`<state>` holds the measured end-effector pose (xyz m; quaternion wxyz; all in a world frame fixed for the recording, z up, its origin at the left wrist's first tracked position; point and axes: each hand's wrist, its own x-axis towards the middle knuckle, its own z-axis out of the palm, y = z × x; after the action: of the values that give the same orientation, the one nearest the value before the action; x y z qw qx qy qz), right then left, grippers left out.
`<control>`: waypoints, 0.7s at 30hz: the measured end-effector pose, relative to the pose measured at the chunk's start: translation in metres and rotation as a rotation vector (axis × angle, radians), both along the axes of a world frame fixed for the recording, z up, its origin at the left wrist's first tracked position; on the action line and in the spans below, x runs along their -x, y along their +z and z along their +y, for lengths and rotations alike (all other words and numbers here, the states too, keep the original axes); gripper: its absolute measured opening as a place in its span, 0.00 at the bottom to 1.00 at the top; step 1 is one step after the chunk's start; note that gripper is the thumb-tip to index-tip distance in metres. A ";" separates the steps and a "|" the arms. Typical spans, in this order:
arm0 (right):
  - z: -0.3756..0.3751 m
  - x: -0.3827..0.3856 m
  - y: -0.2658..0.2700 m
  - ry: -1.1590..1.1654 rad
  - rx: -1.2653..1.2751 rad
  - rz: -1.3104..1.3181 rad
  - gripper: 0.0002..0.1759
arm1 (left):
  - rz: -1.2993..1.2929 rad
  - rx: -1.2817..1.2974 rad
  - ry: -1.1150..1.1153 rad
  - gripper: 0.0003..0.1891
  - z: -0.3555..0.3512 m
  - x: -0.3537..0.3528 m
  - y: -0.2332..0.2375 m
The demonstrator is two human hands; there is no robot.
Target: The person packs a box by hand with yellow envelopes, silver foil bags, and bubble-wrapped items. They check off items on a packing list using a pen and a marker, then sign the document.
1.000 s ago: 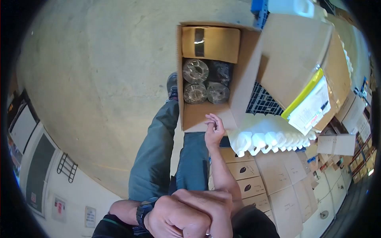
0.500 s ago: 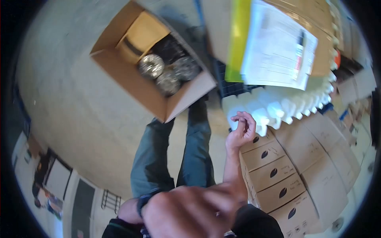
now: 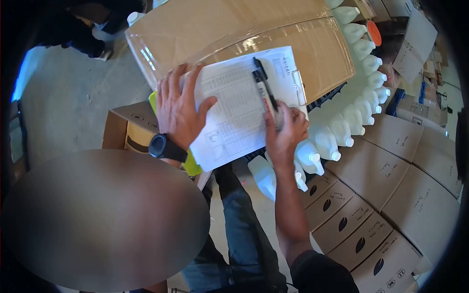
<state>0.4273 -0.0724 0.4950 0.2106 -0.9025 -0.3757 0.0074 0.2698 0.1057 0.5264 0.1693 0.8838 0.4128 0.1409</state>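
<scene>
My left hand (image 3: 179, 108), with a black watch (image 3: 167, 147) on the wrist, lies flat with fingers spread on the left side of a stack of printed sheets (image 3: 229, 117). The sheets sit on a yellow-green clipboard (image 3: 192, 165) with a metal clip (image 3: 298, 87) at the right end. Over the sheets' right part, my right hand (image 3: 286, 129) pinches the lower end of a black-capped marker (image 3: 264, 90) between thumb and fingers. Beneath the clipboard is a large taped cardboard box (image 3: 234, 24).
Several white plastic jugs (image 3: 325, 141) line the big box's right side and front. Stacked cardboard cartons (image 3: 373, 163) stand at the right. An open carton (image 3: 115, 129) is partly hidden at left. A person's dark-clothed leg (image 3: 73, 34) shows at upper left. A blurred oval covers the lower left.
The view has swung toward the big box. My left hand has come down onto the sheets. My right hand has moved from beside the jugs and taken hold of the marker.
</scene>
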 end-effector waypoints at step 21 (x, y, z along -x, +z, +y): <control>0.036 -0.071 0.023 0.541 -0.167 0.237 0.12 | -0.261 0.727 0.639 0.18 -0.096 0.085 -0.020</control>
<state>0.4979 -0.0364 0.5181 0.3167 -0.7421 -0.5745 0.1374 0.1845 0.0094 0.5068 0.4651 0.5721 0.6605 0.1421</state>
